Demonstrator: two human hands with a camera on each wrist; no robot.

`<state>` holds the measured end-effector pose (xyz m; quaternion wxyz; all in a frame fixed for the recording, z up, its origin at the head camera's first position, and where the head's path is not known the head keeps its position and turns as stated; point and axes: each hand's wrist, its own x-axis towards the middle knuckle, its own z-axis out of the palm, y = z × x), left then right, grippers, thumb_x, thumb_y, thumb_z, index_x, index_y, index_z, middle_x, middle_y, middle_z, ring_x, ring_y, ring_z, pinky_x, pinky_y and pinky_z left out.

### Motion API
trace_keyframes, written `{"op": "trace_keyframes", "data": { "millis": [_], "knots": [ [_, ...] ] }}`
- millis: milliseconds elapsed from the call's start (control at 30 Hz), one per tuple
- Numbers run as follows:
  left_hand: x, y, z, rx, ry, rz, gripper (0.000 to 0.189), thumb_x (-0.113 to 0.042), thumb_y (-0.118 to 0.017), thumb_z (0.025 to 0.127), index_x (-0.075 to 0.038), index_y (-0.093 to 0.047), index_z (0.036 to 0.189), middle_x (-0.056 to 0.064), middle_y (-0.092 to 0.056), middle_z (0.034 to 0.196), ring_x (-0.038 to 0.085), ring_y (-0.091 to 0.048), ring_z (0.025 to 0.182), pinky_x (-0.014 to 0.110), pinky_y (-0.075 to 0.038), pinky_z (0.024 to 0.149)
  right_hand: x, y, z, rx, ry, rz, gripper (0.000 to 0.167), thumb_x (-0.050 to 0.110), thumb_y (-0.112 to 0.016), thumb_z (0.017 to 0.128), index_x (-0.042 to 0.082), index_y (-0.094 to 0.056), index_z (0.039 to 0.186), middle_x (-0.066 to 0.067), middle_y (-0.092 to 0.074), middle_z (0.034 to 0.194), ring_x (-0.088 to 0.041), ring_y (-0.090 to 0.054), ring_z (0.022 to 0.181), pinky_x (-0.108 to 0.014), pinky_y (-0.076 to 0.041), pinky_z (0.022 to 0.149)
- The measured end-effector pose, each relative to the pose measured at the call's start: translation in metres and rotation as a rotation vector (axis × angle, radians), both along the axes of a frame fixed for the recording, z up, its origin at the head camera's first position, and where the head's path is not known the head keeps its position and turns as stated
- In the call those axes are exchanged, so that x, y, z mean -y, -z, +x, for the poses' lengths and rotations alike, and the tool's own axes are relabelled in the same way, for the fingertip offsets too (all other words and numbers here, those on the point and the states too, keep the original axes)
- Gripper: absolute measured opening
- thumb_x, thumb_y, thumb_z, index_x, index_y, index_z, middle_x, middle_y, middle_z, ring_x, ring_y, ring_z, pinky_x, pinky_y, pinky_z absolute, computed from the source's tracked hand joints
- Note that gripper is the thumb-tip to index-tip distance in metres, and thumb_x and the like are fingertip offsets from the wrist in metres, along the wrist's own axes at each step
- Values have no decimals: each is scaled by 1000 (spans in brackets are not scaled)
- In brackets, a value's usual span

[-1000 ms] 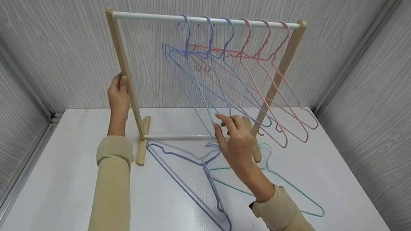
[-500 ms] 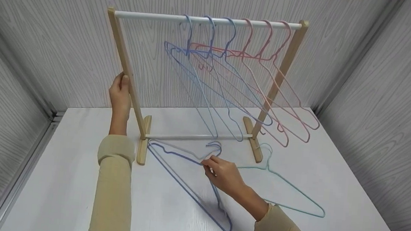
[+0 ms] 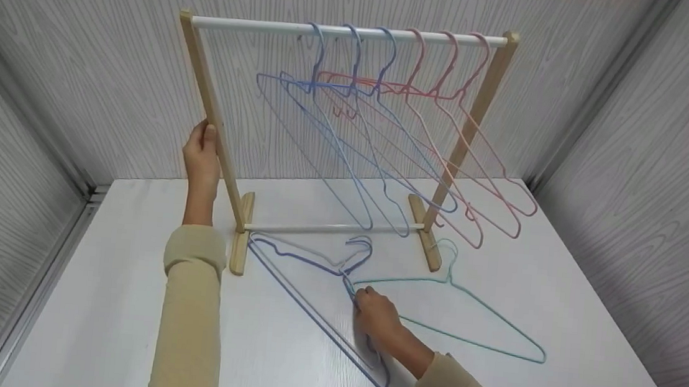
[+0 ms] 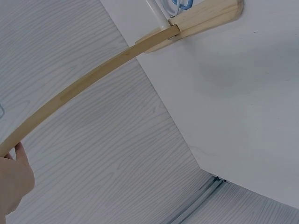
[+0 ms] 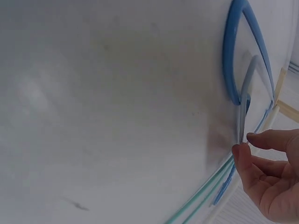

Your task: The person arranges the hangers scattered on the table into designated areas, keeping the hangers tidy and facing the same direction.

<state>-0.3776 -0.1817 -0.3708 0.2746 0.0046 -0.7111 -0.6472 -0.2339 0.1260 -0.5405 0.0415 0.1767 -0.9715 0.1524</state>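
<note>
My left hand [image 3: 201, 157] holds the left wooden post [image 3: 225, 167] of a small clothes rack. In the left wrist view, the fingers of that hand [image 4: 16, 184] touch the post [image 4: 84, 84] from the side. My right hand [image 3: 378, 316] is low over the white table, in front of the rack. There it pinches a thin greyish hanger [image 5: 244, 102] between thumb and fingertips. This hanger lies overlapped with a blue hanger [image 3: 310, 264], hooks together. A green hanger [image 3: 495, 319] lies flat to the right of them.
Several blue and pink hangers hang from the white top rail [image 3: 247, 25], pink ones [image 3: 420, 53] toward the right post [image 3: 483, 100]. Wooden feet [image 3: 239, 253] stand on the table [image 3: 123, 299]. Wood-patterned grey panels [image 3: 112, 73] close in the back and sides.
My right hand has come down from the hanging hangers to the greyish hanger on the table and now pinches it. The leftmost blue hanger has swung. My left hand stays on the post.
</note>
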Motion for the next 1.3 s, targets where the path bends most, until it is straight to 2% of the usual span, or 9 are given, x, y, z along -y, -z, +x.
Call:
{"op": "trace_keyframes", "data": {
  "millis": [133,300,367,433,700,833,967,1033,1300],
  "knots": [
    [0,-1,0,12,-6,-7,47,-27,-38,100,3,-38,136,18,-47,130,27,-45,119,30,-38,96,2,4,3,13,21,-5,10,-5,-62,82,-2,-60,91,-11,-57,79,-24,-60,69,-32,-52,58],
    [-1,-2,1,21,-18,-17,46,-26,-38,100,3,-39,136,18,-46,131,26,-44,119,29,-38,96,5,5,4,82,80,-84,13,-7,-60,82,-1,-60,94,-7,-56,79,-17,-54,67,-31,-51,59],
    [-2,-5,6,30,-9,-15,46,-25,-37,101,4,-38,137,19,-45,132,26,-43,121,29,-37,97,5,6,5,78,86,-106,13,-7,-59,83,-2,-61,94,-7,-56,79,-17,-53,67,-31,-50,59],
    [-2,-5,6,36,-7,-14,46,-26,-37,101,3,-37,137,19,-44,133,26,-42,122,29,-36,98,5,8,5,69,89,-122,12,-6,-59,82,-3,-62,94,-7,-56,79,-16,-53,67,-31,-50,59],
    [-1,-2,2,28,-4,-8,46,-25,-36,101,2,-36,138,18,-43,134,27,-41,123,30,-35,99,3,8,8,-60,126,-278,18,1,-65,80,-4,-61,97,-7,-55,83,-15,-54,64,-30,-51,57],
    [-1,-3,3,32,-11,-17,47,-27,-37,101,2,-37,138,18,-44,134,26,-41,122,28,-35,98,2,8,8,-144,130,-217,18,1,-64,83,-1,-60,101,-9,-56,84,-18,-56,60,-31,-51,55],
    [-1,-3,3,24,-1,-2,48,-27,-37,100,3,-37,137,18,-43,134,26,-41,123,28,-35,99,0,11,7,-286,72,-131,18,-1,-66,82,-3,-65,100,-12,-60,83,-24,-61,60,-32,-52,52],
    [-1,-2,2,14,2,8,47,-27,-38,100,3,-38,137,18,-44,133,27,-41,122,29,-36,98,-1,12,6,-313,40,-127,18,-3,-66,81,-5,-66,99,-13,-60,82,-24,-62,61,-31,-52,52],
    [-1,-2,3,-5,-7,12,45,-24,-39,100,4,-39,135,19,-47,129,28,-44,119,31,-38,97,-5,5,3,-206,-1,-279,15,-6,-62,84,-9,-66,97,-12,-60,76,-17,-57,62,-27,-51,54]
  ]
}}
